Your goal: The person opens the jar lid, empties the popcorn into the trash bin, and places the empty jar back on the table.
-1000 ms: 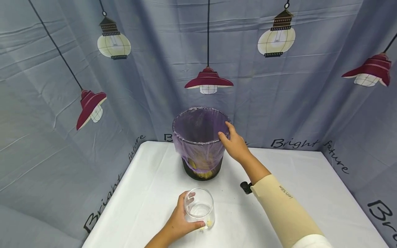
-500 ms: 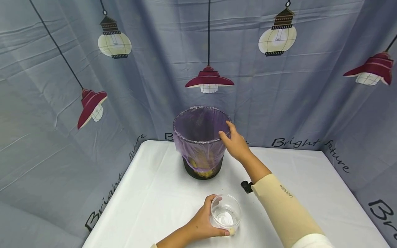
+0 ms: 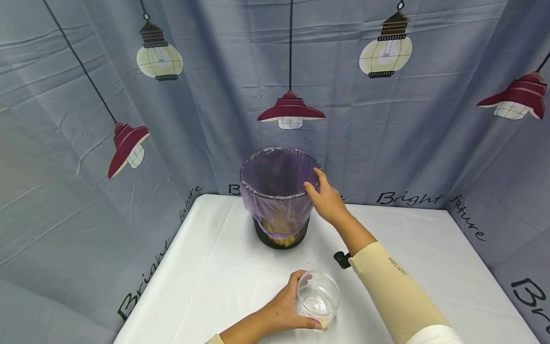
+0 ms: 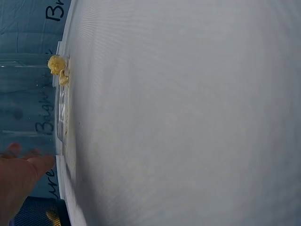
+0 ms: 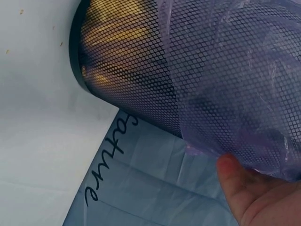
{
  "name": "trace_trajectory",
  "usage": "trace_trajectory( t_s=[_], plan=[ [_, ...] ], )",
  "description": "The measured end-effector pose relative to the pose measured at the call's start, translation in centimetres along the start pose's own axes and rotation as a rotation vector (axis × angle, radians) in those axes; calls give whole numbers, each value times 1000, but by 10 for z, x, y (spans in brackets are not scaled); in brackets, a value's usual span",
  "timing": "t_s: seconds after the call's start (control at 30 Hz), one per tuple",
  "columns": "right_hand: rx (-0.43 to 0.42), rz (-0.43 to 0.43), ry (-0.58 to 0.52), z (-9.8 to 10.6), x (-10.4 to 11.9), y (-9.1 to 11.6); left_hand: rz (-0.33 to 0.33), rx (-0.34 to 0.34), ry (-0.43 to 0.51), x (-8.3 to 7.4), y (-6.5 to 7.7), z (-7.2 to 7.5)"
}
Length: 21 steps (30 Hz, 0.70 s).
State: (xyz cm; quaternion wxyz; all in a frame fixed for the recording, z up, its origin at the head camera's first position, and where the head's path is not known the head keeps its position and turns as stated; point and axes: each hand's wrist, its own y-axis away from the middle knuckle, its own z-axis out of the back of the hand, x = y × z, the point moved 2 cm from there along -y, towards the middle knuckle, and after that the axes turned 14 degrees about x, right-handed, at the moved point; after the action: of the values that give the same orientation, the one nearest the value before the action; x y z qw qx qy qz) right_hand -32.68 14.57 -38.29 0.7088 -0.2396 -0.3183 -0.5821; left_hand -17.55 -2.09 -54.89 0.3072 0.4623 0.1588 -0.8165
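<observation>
My left hand point(image 3: 283, 306) grips a clear round container point(image 3: 318, 294) from its left side, its thumb along the front near the base. The container stands upright with its mouth up, over the white table. Small moulded yellow pieces point(image 4: 59, 68) show low at its wall in the left wrist view. Further back stands a black mesh wastebasket point(image 5: 131, 89) lined with a thin purple bag point(image 3: 275, 215). My right hand point(image 3: 328, 200) holds the basket's right rim; in the right wrist view one fingertip lies at the bag's edge. Something yellow shows through the mesh near the bottom.
A small black object point(image 3: 342, 260) sits beside my right forearm, partly hidden by it. Blue-grey curtains point(image 3: 215, 95) printed with lamps hang behind and beside the white table point(image 3: 215, 267). Tiny yellow crumbs point(image 5: 21, 12) lie near the basket's foot.
My left hand has slid the container to the right and slightly toward me, mostly in the first half second. My right hand stays at the basket's rim.
</observation>
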Motion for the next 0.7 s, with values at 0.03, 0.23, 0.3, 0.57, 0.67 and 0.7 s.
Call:
trace_trajectory(
  t_s=[0.03,0.23,0.3,0.57,0.67,0.7],
  plan=[
    [1,-2,-1,0,0,0,0,0,2,0,0,0],
    [-4,9,8,0,0,2,5,24,8,0,1,1],
    [-14,28,22,1,-1,3,11,58,9,0,3,3],
    [-80,90,77,7,-15,22,21,174,6,7,22,27],
    [-83,73,113,7,-29,34,1,133,-25,14,34,45],
    [-77,58,129,7,-35,39,10,113,-28,16,38,51]
  ],
)
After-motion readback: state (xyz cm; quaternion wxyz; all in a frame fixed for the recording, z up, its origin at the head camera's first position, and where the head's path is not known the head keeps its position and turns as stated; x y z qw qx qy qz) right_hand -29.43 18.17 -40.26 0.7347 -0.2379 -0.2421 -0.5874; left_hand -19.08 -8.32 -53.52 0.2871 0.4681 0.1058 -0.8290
